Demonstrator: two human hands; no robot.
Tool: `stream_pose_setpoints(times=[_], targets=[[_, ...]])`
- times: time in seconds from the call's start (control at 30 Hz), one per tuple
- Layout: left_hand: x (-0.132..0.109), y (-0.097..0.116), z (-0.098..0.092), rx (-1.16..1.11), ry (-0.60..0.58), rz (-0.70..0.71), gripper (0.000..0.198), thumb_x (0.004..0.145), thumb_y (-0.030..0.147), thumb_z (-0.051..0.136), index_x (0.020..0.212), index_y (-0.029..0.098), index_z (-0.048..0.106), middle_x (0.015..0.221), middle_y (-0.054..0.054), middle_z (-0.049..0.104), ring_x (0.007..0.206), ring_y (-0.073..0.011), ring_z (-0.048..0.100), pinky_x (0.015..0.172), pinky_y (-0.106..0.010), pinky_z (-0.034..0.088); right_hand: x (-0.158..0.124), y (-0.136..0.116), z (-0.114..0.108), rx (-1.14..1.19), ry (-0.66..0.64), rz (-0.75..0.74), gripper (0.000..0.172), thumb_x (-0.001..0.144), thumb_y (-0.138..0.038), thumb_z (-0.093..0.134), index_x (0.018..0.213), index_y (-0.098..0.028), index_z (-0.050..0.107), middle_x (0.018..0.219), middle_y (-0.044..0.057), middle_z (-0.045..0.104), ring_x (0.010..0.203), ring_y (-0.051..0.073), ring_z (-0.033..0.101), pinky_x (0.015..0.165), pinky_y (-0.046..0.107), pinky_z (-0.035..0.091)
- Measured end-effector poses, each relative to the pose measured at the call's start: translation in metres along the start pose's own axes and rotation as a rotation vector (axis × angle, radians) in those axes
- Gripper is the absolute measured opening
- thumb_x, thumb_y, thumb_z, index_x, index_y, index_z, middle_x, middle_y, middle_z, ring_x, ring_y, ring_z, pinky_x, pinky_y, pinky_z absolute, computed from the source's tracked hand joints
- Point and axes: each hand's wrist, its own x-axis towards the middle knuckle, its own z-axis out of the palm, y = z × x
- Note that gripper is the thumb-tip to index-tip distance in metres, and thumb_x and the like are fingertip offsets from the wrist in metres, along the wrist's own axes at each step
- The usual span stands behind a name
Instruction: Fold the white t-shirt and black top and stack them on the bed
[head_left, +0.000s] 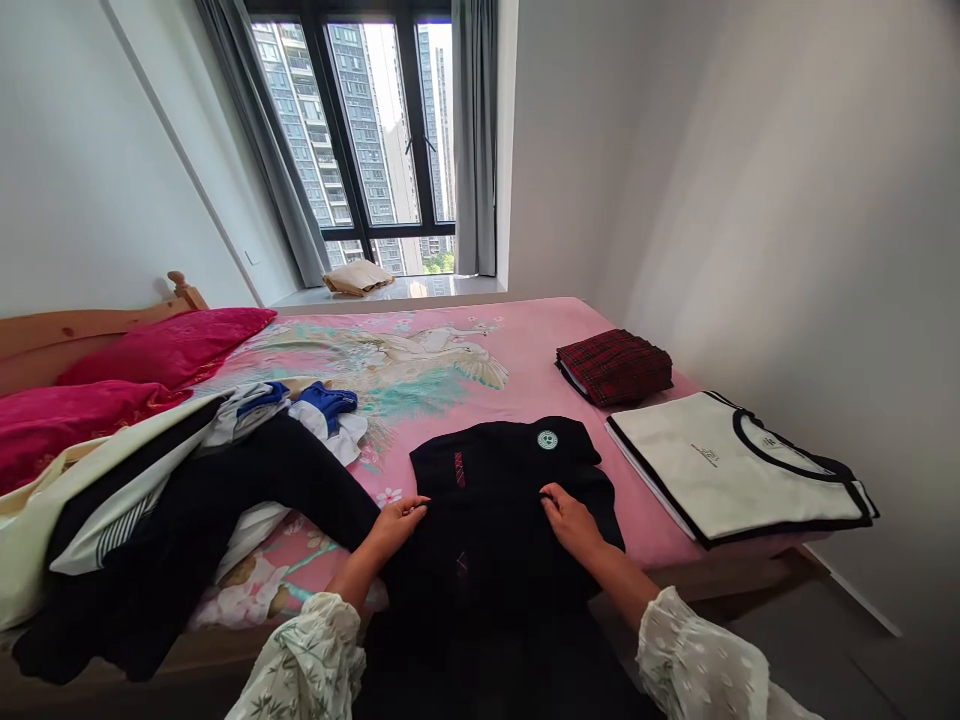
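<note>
Black garment [502, 500] with round white badge [547, 439] and red stripe [458, 468], spread on near edge of bed [525, 345], hanging partly over it. Left hand [400, 522] flat on garment's left edge, fingers together, not clamped. Right hand [571, 518] on right part, fingertips pinching a fold of cloth. Plaid stack [613, 366] beyond, well apart. White folded shirt [731, 465] just right of garment. Clothes heap [172, 480] at left, near red pillows [112, 380]. Beige bundle [358, 277] on sill.

Both hands [480, 520] on black garment [510, 490]
</note>
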Motion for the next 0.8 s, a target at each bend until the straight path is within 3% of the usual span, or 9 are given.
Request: stream_pose_setpoints(times=[0.17, 0.3, 0.37, 0.5, 0.67, 0.8], targets=[[0.001, 0.008, -0.003, -0.139, -0.085, -0.082, 0.049, 0.057, 0.041, 0.074, 0.099, 0.015, 0.07, 0.053, 0.004, 0.054, 0.048, -0.0082, 0.044, 0.048, -0.022, 0.033, 0.007, 0.004, 0.0, 0.095, -0.026, 0.016, 0.028, 0.083, -0.034, 0.045, 0.109, -0.028, 0.055, 0.075, -0.003, 0.058, 0.07, 0.015, 0.057, 0.064, 0.026, 0.039], [-0.002, 0.008, -0.007, -0.225, -0.139, -0.125, 0.052, 0.054, 0.029, 0.075, 0.104, 0.016, 0.068, 0.064, 0.002, 0.062, 0.055, -0.0094, 0.051, 0.055, -0.022, 0.039, 0.008, 0.005, -0.001, 0.17, -0.089, -0.001, 0.057, 0.071, -0.028, 0.062, 0.125, -0.028, 0.047, 0.076, -0.004, 0.056, 0.069, 0.014, 0.055, 0.066, 0.026, 0.041], [-0.003, 0.008, -0.009, -0.253, -0.165, -0.143, 0.053, 0.054, 0.024, 0.074, 0.107, 0.016, 0.067, 0.069, 0.001, 0.065, 0.059, -0.01, 0.054, 0.059, -0.023, 0.041, 0.008, 0.006, -0.002, 0.235, -0.141, -0.017, 0.062, 0.068, -0.023, 0.064, 0.127, -0.029, 0.046, 0.074, -0.004, 0.055, 0.067, 0.014, 0.054, 0.067, 0.027, 0.042], [-0.003, 0.008, -0.014, -0.26, -0.195, -0.172, 0.058, 0.052, 0.018, 0.073, 0.109, 0.017, 0.066, 0.066, 0.001, 0.066, 0.059, -0.0115, 0.056, 0.06, -0.024, 0.043, 0.005, 0.006, -0.003, 0.32, -0.194, -0.038, 0.056, 0.066, -0.016, 0.061, 0.12, -0.029, 0.052, 0.072, -0.004, 0.055, 0.067, 0.014, 0.054, 0.069, 0.028, 0.043], [-0.005, 0.009, -0.014, -0.253, -0.209, -0.173, 0.059, 0.052, 0.019, 0.073, 0.11, 0.017, 0.065, 0.062, 0.002, 0.064, 0.059, -0.0131, 0.057, 0.059, -0.025, 0.044, 0.007, 0.001, 0.001, 0.365, -0.169, -0.048, 0.055, 0.064, -0.015, 0.063, 0.116, -0.032, 0.057, 0.085, -0.003, 0.06, 0.079, 0.016, 0.056, 0.077, 0.03, 0.044], [-0.009, 0.013, -0.016, -0.244, -0.201, -0.152, 0.058, 0.053, 0.022, 0.073, 0.11, 0.016, 0.065, 0.062, 0.001, 0.064, 0.06, -0.0139, 0.058, 0.059, -0.025, 0.043, 0.009, -0.001, 0.001, 0.413, -0.155, -0.045, 0.051, 0.063, -0.015, 0.061, 0.112, -0.029, 0.06, 0.084, -0.002, 0.061, 0.08, 0.016, 0.057, 0.076, 0.03, 0.046]])
